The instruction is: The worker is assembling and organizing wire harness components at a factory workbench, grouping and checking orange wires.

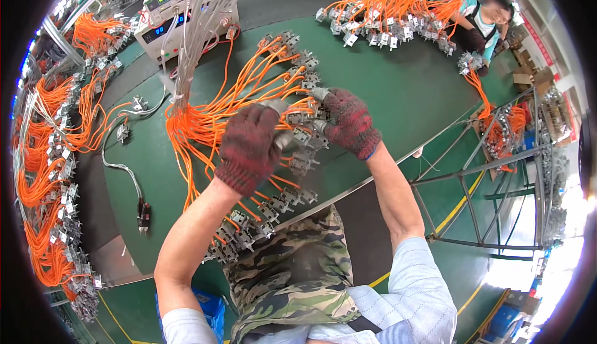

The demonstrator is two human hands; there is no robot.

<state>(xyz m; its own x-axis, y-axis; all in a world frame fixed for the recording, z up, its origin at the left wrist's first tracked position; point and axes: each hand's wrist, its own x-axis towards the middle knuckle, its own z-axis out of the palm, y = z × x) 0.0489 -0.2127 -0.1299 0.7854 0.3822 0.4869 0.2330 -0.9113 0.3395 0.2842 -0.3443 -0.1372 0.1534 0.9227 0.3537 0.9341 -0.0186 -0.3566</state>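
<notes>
Both my hands wear dark red knit gloves over a green table (398, 89). My left hand (249, 145) grips a small grey metal connector (285, 139) at the end of an orange wire. My right hand (349, 122) pinches another grey connector (318, 125) just beside it. A fan of orange wires (236, 95) with grey connectors spreads across the table from a tied white-wire bundle (199, 27). A row of more connectors (261, 216) lies near the table's front edge.
A white test meter (168, 14) stands at the back left, its black probe (143, 213) lying on the table. Heaps of orange harnesses sit at the left (43, 176) and far back (392, 2), where another person (485, 20) sits. A metal rack (497, 170) stands to the right.
</notes>
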